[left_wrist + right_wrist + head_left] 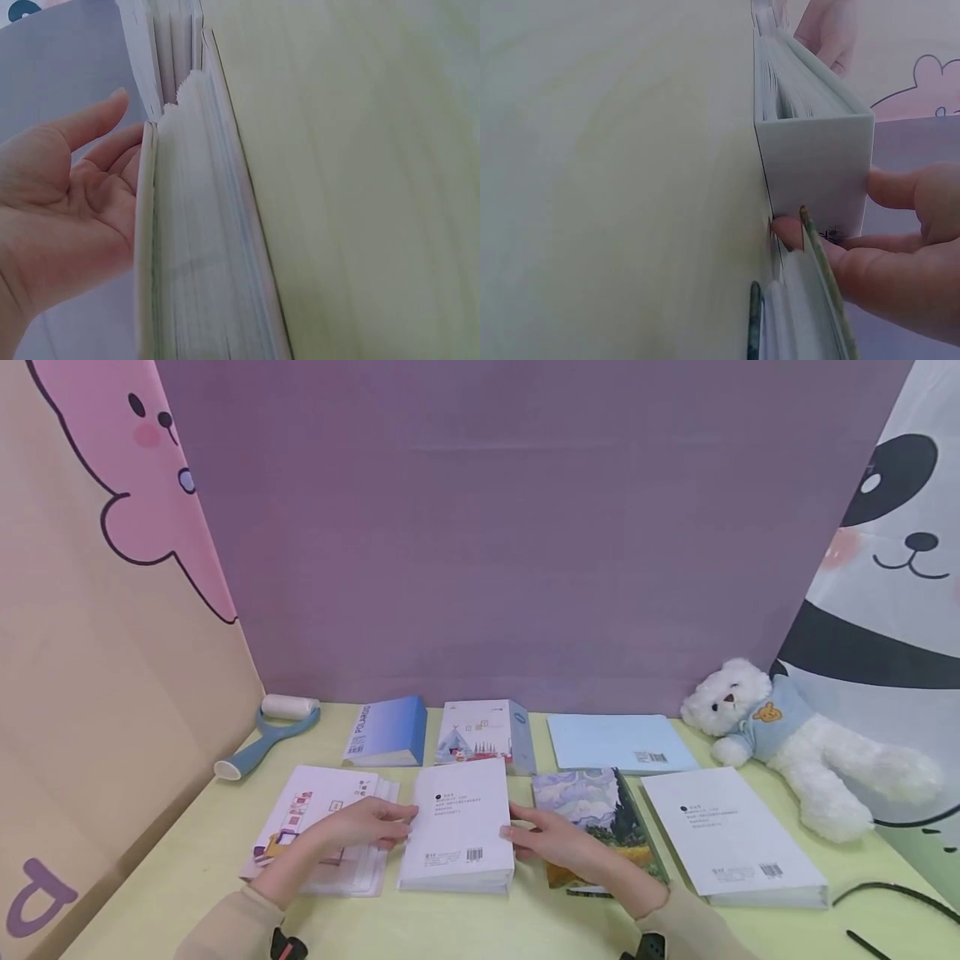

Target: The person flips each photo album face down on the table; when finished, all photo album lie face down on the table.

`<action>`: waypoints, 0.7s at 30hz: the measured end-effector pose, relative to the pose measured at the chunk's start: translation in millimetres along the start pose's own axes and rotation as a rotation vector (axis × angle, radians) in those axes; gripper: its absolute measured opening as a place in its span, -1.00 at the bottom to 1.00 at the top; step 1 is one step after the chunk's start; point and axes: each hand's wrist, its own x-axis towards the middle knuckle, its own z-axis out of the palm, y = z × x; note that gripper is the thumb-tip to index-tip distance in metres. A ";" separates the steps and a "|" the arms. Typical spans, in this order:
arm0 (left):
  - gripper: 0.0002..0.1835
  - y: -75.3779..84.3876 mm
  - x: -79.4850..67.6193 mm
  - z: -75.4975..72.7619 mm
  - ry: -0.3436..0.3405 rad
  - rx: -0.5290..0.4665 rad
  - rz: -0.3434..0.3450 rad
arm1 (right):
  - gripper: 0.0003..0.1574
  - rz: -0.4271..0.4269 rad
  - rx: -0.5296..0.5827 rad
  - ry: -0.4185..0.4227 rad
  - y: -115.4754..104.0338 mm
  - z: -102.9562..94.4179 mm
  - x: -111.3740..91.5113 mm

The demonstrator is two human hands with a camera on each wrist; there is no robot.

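Note:
A thick white photo album lies flat at the front middle, small print and a barcode on its cover. My right hand grips its spine side; in the right wrist view the thumb is at the spine's top edge and a fingertip is low by the table. Fingers of my left hand reach the album's left edge from above another white album with a colourful printed cover. In the left wrist view, this left hand has a straight thumb, while the cover's edge partly hides its other fingers.
To the right are a painting-covered album and a white album. Behind stand a blue album, a tent-print album and a pale blue one. A lint roller and a teddy bear flank them.

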 end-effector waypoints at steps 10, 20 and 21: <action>-0.46 -1.6 1.6 -0.3 -0.050 -0.006 0.023 | -0.14 0.008 -0.021 0.020 -2.6 0.8 -0.1; -0.45 -1.3 -0.2 -1.2 -0.057 0.031 0.032 | -0.19 -0.016 -0.086 0.046 -1.7 0.8 2.6; -0.45 -1.4 -0.3 -1.2 -0.059 0.033 0.032 | -0.20 -0.018 -0.089 0.048 -1.1 0.9 3.0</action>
